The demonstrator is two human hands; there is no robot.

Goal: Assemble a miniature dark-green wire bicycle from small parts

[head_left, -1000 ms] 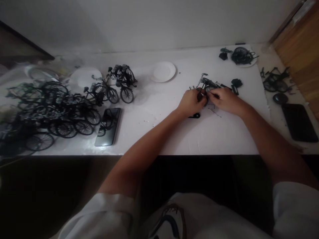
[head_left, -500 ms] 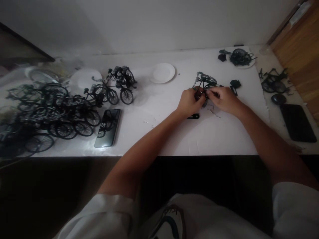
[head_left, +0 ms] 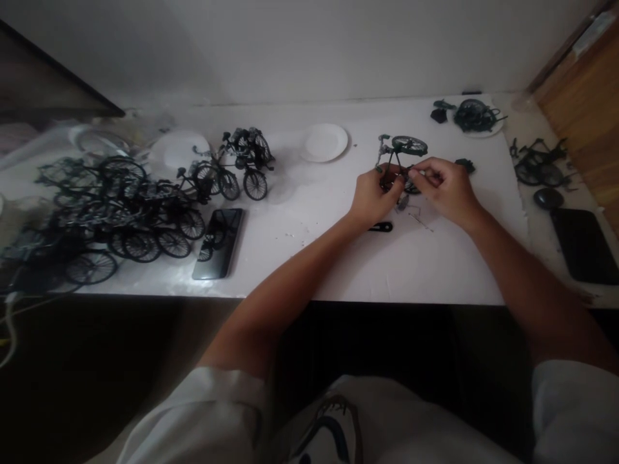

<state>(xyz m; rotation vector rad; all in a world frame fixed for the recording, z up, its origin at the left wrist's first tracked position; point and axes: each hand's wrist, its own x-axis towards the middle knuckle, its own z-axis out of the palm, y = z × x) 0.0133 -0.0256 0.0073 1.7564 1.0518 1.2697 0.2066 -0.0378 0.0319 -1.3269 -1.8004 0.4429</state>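
Pale wall [head_left: 309,51] backs a white-covered tabletop [head_left: 445,264], where a miniature bicycle [head_left: 395,156] is held up between the person's hands, its handlebar [head_left: 383,143] and one wheel [head_left: 410,145] projecting past the fingers toward the wall. Its long axis seems to run away from the person, though the hands hide the nearer end. The left hand [head_left: 374,198] is closer to the handlebar, fingers curled around the bicycle; the right hand [head_left: 449,185] meets it from the opposite side with thumb and fingertip, whether pinching a part or merely touching cannot be told. From that bicycle, a white plate [head_left: 325,142] lies left, clustered miniature bicycles [head_left: 140,206] far left, a dark heap of parts [head_left: 476,117] right and farther back.
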